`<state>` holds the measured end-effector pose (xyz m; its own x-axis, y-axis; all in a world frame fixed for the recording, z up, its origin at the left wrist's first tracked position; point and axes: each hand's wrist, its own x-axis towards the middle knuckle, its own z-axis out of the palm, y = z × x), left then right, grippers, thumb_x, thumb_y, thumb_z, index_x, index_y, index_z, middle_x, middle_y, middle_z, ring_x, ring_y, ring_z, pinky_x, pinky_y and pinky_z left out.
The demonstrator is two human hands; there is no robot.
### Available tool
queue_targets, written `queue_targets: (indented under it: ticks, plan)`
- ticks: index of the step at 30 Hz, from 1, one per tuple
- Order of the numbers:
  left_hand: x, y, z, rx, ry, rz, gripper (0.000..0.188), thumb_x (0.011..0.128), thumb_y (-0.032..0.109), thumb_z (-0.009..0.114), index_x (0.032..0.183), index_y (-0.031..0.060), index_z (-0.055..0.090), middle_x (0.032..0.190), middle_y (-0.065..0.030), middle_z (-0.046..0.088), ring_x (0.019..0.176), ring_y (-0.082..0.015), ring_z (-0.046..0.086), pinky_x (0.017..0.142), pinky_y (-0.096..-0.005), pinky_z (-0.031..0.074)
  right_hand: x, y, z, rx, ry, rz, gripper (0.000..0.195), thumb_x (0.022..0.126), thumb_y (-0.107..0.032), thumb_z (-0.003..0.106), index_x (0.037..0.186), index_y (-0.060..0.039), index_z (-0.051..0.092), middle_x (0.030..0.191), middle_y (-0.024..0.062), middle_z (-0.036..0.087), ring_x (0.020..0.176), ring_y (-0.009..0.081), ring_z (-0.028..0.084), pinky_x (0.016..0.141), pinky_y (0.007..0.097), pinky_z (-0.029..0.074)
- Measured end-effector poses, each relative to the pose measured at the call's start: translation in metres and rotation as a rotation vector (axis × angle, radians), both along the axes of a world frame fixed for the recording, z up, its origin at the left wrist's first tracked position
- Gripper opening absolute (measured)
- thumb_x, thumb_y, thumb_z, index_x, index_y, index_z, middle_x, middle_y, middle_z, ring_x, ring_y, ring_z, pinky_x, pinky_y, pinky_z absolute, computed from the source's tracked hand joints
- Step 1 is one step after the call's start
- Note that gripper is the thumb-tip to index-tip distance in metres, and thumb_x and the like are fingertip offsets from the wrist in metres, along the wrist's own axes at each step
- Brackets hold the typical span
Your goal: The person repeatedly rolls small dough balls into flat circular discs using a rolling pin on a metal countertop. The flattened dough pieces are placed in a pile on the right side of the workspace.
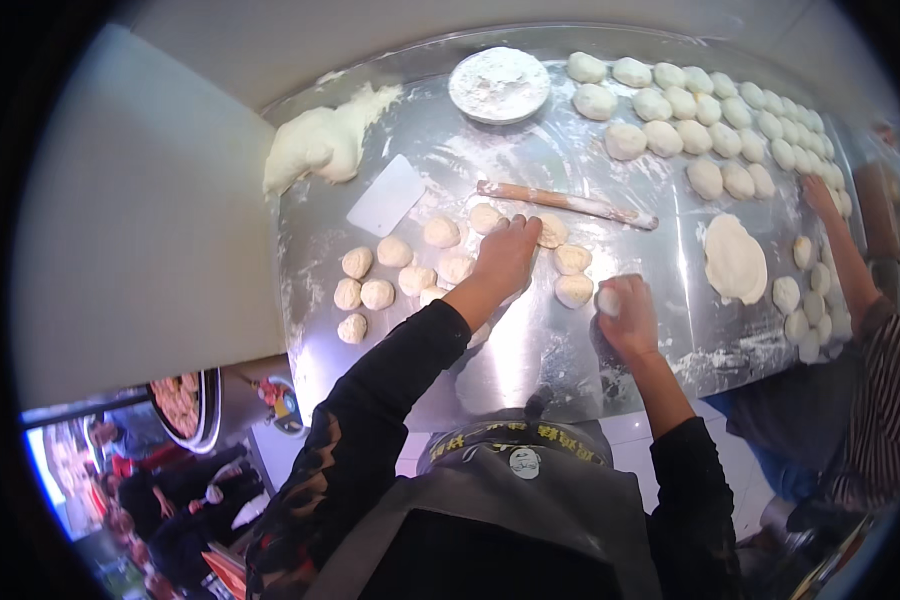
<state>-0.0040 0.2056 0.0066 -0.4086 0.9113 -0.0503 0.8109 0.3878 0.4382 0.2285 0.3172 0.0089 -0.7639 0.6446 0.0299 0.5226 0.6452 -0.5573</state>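
On a floured steel worktop [435, 382], my left hand [508, 255] reaches among rough dough balls, its fingers curled over the spot between a ball [485, 218] and another [551, 230]; whether it grips one is hidden. My right hand [628, 315], slightly blurred, is closed round a small dough ball [609, 301], just right of two balls stacked in a short column [573, 290]. Beyond my hands lie a wooden rolling pin [562, 202] and a white dough scraper [387, 196]. More dough balls [377, 294] sit at the left.
A bowl of flour [499, 84] stands at the back; a large dough mass [315, 150] lies at the back left. Rows of smooth dough balls [662, 139] and a flattened dough sheet [734, 259] are at the right. A co-worker's hand [817, 196] reaches over the far right.
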Motion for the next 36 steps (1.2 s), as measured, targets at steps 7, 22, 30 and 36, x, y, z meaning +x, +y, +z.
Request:
queue_targets:
  ticks: [7, 22, 30, 36]
  plan:
    - [-0.046, -0.035, 0.017, 0.042, -0.716, 0.419, 0.027, 0.088, 0.020, 0.063, 0.110, 0.0062, 0.071, 0.102, -0.0175, 0.071, 0.089, -0.0309, 0.069, 0.082, -0.0376, 0.054, -0.001, 0.009, 0.023, -0.772, 0.158, -0.009, 0.030, 0.095, -0.019, 0.055, 0.120, -0.0024, 0.058, 0.097, 0.0099, 0.063, 0.090, 0.0188, 0.060, 0.082, 0.0324, 0.049]
    - [-0.139, 0.115, 0.047, 0.436, 0.297, 0.055, 0.022, 0.082, 0.013, 0.072, 0.105, 0.0121, 0.070, 0.103, -0.0067, 0.067, 0.097, -0.0307, 0.065, 0.078, -0.0401, 0.054, -0.085, 0.092, 0.018, 0.132, 0.062, 0.174, 0.047, 0.077, -0.003, 0.066, 0.123, -0.0076, 0.063, 0.122, 0.0131, 0.062, 0.118, 0.0348, 0.055, 0.103, 0.0458, 0.043]
    - [-0.151, 0.135, 0.018, 0.147, 0.348, 0.023, 0.017, 0.080, 0.015, 0.073, 0.096, 0.0113, 0.071, 0.093, -0.0110, 0.066, 0.092, -0.0332, 0.065, 0.080, -0.0429, 0.053, -0.058, 0.085, 0.007, 0.172, -0.070, 0.141, 0.032, 0.082, -0.005, 0.065, 0.114, -0.0074, 0.064, 0.105, 0.0124, 0.060, 0.101, 0.0339, 0.058, 0.088, 0.0446, 0.047]
    - [-0.153, 0.115, 0.037, 0.268, -0.849, 0.296, 0.027, 0.081, 0.018, 0.078, 0.103, 0.0032, 0.076, 0.088, -0.0091, 0.073, 0.077, -0.0138, 0.067, 0.071, -0.0296, 0.054, 0.007, 0.063, 0.012, 0.096, -0.075, 0.045, 0.034, 0.079, -0.003, 0.067, 0.112, -0.0076, 0.063, 0.106, 0.0132, 0.060, 0.101, 0.0351, 0.058, 0.088, 0.0445, 0.048]
